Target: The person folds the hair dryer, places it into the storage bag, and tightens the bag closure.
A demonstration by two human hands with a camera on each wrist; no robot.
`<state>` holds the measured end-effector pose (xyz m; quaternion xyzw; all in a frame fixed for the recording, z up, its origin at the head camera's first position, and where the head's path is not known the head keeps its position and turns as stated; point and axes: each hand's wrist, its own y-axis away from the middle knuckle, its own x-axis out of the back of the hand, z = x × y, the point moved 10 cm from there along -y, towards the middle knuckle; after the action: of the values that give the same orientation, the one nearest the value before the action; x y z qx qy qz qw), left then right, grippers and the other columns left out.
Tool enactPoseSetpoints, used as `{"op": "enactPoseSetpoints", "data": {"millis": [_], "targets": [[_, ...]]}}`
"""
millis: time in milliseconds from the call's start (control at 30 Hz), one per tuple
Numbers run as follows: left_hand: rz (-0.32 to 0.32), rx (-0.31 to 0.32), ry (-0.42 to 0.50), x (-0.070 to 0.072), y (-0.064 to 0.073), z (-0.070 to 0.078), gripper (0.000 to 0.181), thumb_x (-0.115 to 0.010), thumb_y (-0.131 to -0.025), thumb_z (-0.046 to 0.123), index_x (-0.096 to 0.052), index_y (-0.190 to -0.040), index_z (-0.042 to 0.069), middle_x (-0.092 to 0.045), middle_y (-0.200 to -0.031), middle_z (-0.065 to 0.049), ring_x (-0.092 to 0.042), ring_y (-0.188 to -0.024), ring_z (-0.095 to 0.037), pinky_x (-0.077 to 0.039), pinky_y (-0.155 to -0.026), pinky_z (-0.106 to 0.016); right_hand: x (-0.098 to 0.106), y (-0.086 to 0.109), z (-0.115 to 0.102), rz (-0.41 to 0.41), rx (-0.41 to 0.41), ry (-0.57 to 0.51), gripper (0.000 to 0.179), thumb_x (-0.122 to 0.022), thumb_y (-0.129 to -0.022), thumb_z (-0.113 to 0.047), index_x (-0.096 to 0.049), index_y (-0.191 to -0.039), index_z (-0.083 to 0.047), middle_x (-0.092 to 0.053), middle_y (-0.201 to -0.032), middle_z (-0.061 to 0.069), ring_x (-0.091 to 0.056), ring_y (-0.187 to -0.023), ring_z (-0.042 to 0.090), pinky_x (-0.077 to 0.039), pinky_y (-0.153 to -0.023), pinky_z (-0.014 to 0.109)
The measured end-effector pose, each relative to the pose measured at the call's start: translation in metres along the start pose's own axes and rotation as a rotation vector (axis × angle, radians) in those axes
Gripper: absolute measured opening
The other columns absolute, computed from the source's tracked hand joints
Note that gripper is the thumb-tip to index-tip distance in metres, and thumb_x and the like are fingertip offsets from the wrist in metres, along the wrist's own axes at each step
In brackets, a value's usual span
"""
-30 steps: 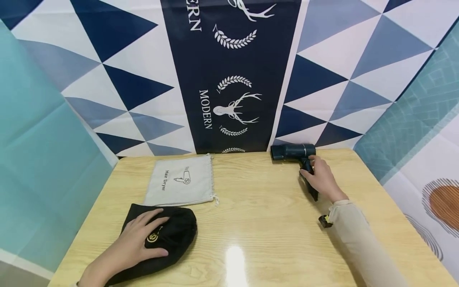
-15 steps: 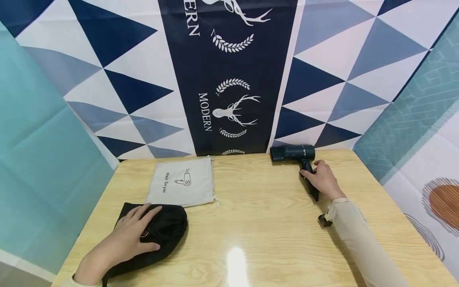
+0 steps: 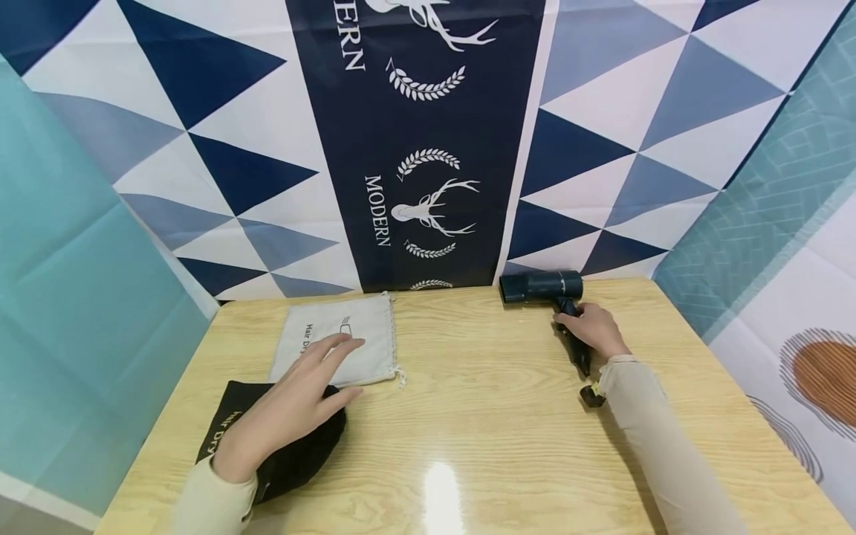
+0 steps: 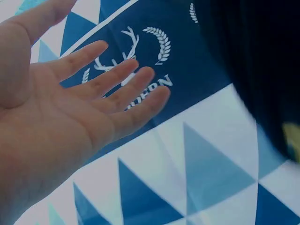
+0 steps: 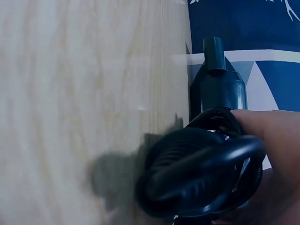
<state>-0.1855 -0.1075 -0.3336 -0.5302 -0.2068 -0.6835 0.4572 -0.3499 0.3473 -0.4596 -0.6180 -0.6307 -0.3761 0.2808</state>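
Observation:
My right hand (image 3: pixel 595 328) grips the handle of a dark hair dryer (image 3: pixel 540 287), whose nozzle points left at the table's back edge. In the right wrist view, the black cord (image 5: pixel 225 161) is looped in a bundle by the handle, beside the right hand (image 5: pixel 276 140). My left hand (image 3: pixel 289 407) hovers over a black cloth bag (image 3: pixel 310 453) with gold lettering, hiding part of it. The left wrist view shows that hand's (image 4: pixel 70 108) palm and spread fingers, holding nothing. Behind the bag lies a pale drawstring pouch (image 3: pixel 374 357) printed "Hair Dryer", partly covered by the left fingertips.
The wooden table (image 3: pixel 455 401) ends against a patterned backdrop (image 3: pixel 428 134) at the back. A teal cloth (image 3: pixel 100 282) hangs at the left. A small black object (image 3: pixel 591 395) with yellow is at the right wrist. A blurred dark shape (image 4: pixel 248 56) fills the left wrist view's upper right.
My left hand has lifted off the black bag and moved right and forward, uncovering its lettering. The bag had shifted slightly left before that. The right hand stays on the hair dryer's handle.

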Motion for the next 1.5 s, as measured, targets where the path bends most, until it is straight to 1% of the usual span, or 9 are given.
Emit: {"op": "enactPoseSetpoints", "data": {"millis": [200, 400, 567, 767, 833, 933, 1033, 1333, 1500], "targets": [[0.022, -0.011, 0.073, -0.010, -0.023, 0.001, 0.053, -0.061, -0.100, 0.033, -0.044, -0.147, 0.014, -0.044, -0.148, -0.009, -0.038, -0.141, -0.027, -0.036, -0.111, -0.050, -0.001, 0.004, 0.006, 0.029, -0.003, -0.054, 0.049, -0.057, -0.097, -0.044, -0.061, -0.099, 0.004, -0.059, -0.080, 0.015, -0.052, -0.063, 0.023, -0.042, -0.055, 0.033], [0.022, -0.033, 0.110, -0.022, -0.038, 0.005, 0.049, -0.059, -0.101, 0.031, -0.045, -0.146, 0.015, -0.048, -0.143, -0.004, -0.045, -0.135, -0.021, -0.040, -0.108, -0.044, 0.003, 0.010, 0.013, 0.063, -0.033, -0.150, 0.049, -0.055, -0.100, -0.042, -0.060, -0.105, 0.006, -0.056, -0.086, 0.015, -0.050, -0.067, 0.023, -0.041, -0.056, 0.033], [0.021, -0.052, 0.131, -0.029, -0.049, 0.010, 0.048, -0.060, -0.101, 0.028, -0.046, -0.145, 0.014, -0.049, -0.142, -0.003, -0.046, -0.133, -0.020, -0.041, -0.107, -0.042, 0.003, 0.019, 0.011, 0.077, -0.030, -0.238, 0.045, -0.055, -0.101, -0.042, -0.057, -0.094, 0.002, -0.051, -0.075, 0.009, -0.046, -0.064, 0.022, -0.040, -0.057, 0.034], [0.025, -0.071, 0.149, -0.035, -0.062, 0.017, 0.047, -0.058, -0.102, 0.028, -0.046, -0.145, 0.014, -0.049, -0.143, -0.003, -0.045, -0.134, -0.020, -0.040, -0.108, -0.042, -0.003, 0.037, 0.002, 0.100, -0.016, -0.320, 0.048, -0.054, -0.101, -0.046, -0.060, -0.104, 0.002, -0.050, -0.080, 0.007, -0.045, -0.071, 0.021, -0.038, -0.063, 0.033], [0.030, -0.072, 0.154, -0.037, -0.065, 0.019, 0.048, -0.058, -0.102, 0.028, -0.046, -0.145, 0.014, -0.048, -0.144, -0.004, -0.044, -0.136, -0.021, -0.039, -0.109, -0.043, -0.006, 0.042, -0.006, 0.096, -0.013, -0.363, 0.051, -0.055, -0.100, -0.047, -0.061, -0.109, 0.003, -0.054, -0.085, 0.009, -0.047, -0.074, 0.022, -0.040, -0.066, 0.033], [0.035, -0.067, 0.158, -0.038, -0.069, 0.021, 0.049, -0.058, -0.102, 0.030, -0.045, -0.146, 0.015, -0.047, -0.145, -0.004, -0.042, -0.137, -0.021, -0.038, -0.110, -0.043, -0.005, 0.048, -0.027, 0.092, 0.016, -0.424, 0.055, -0.056, -0.100, -0.047, -0.061, -0.120, 0.003, -0.063, -0.100, 0.014, -0.057, -0.085, 0.021, -0.046, -0.074, 0.031], [0.043, -0.066, 0.166, -0.037, -0.073, 0.023, 0.048, -0.057, -0.102, 0.030, -0.045, -0.146, 0.014, -0.048, -0.144, -0.003, -0.043, -0.136, -0.020, -0.038, -0.110, -0.042, -0.001, 0.054, -0.049, 0.086, 0.049, -0.464, 0.056, -0.059, -0.099, -0.045, -0.059, -0.126, 0.004, -0.065, -0.110, 0.018, -0.063, -0.091, 0.020, -0.051, -0.078, 0.028], [0.077, -0.073, 0.219, -0.027, -0.084, 0.024, 0.047, -0.055, -0.103, 0.033, -0.047, -0.144, 0.012, -0.049, -0.143, -0.003, -0.045, -0.135, -0.019, -0.039, -0.109, -0.041, 0.006, 0.078, -0.097, 0.057, 0.153, -0.520, 0.048, -0.064, -0.098, -0.035, -0.059, -0.123, 0.006, -0.064, -0.105, 0.015, -0.060, -0.088, 0.015, -0.051, -0.075, 0.023], [0.098, -0.087, 0.241, -0.021, -0.092, 0.026, 0.047, -0.053, -0.104, 0.036, -0.047, -0.143, 0.012, -0.050, -0.142, -0.003, -0.046, -0.133, -0.018, -0.039, -0.110, -0.040, 0.004, 0.093, -0.119, 0.014, 0.202, -0.528, 0.045, -0.065, -0.098, -0.031, -0.059, -0.123, 0.006, -0.065, -0.108, 0.017, -0.062, -0.091, 0.015, -0.051, -0.077, 0.023]]}}
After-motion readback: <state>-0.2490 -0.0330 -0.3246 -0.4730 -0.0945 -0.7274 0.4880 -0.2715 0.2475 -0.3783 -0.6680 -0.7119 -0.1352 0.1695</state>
